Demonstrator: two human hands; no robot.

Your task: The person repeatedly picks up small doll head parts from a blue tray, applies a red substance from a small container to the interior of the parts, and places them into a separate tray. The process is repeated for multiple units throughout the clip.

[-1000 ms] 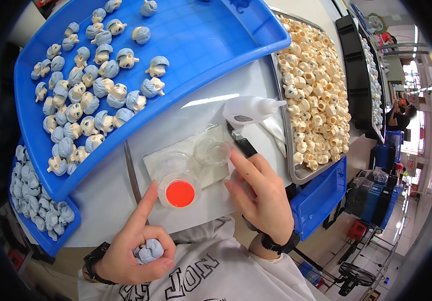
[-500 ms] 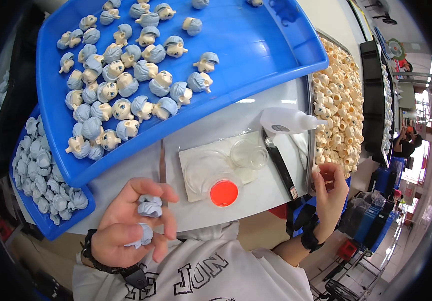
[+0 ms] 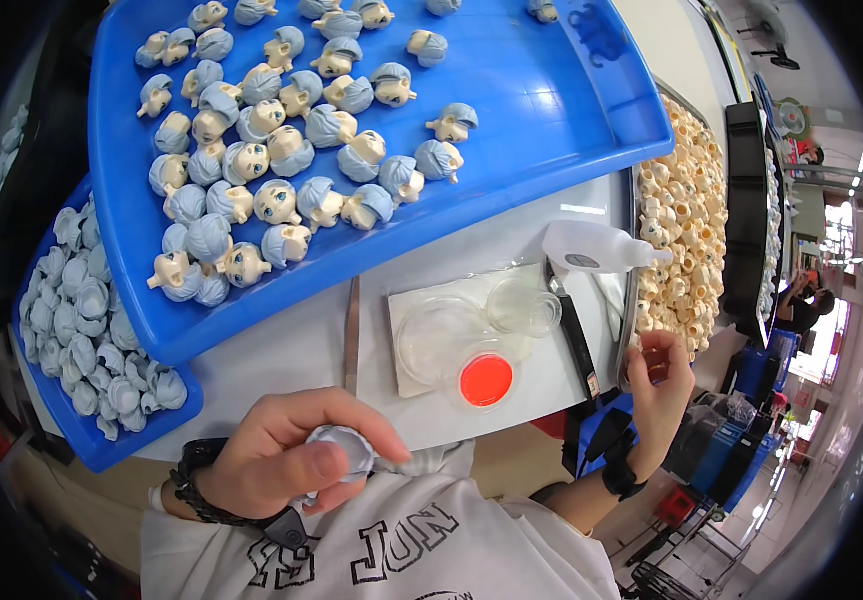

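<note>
My left hand (image 3: 276,452) is closed around a pale blue doll hair shell (image 3: 353,446), whose hollow side shows. Part of another blue piece shows lower in the same hand. At the near end of the tray of cream doll head parts (image 3: 681,230), my right hand (image 3: 663,392) has its thumb and fingers pinched together; what lies between them is too small to make out. Loose hair shells (image 3: 81,310) fill a small blue tray at the left. Doll heads with blue hair (image 3: 276,203) lie in the large blue tray (image 3: 551,110).
On the table are a clear plastic cup with a red-orange bottom (image 3: 486,380), a round clear dish (image 3: 526,307), a white squeeze bottle (image 3: 591,248), a black-handled tool (image 3: 573,335) and a thin metal strip (image 3: 352,335). Another person (image 3: 806,300) is far off at the right.
My left hand has turned and moved slightly right, and a hair shell's hollow side now shows in it. My right hand stays by the cream parts. The view has shifted slightly.
</note>
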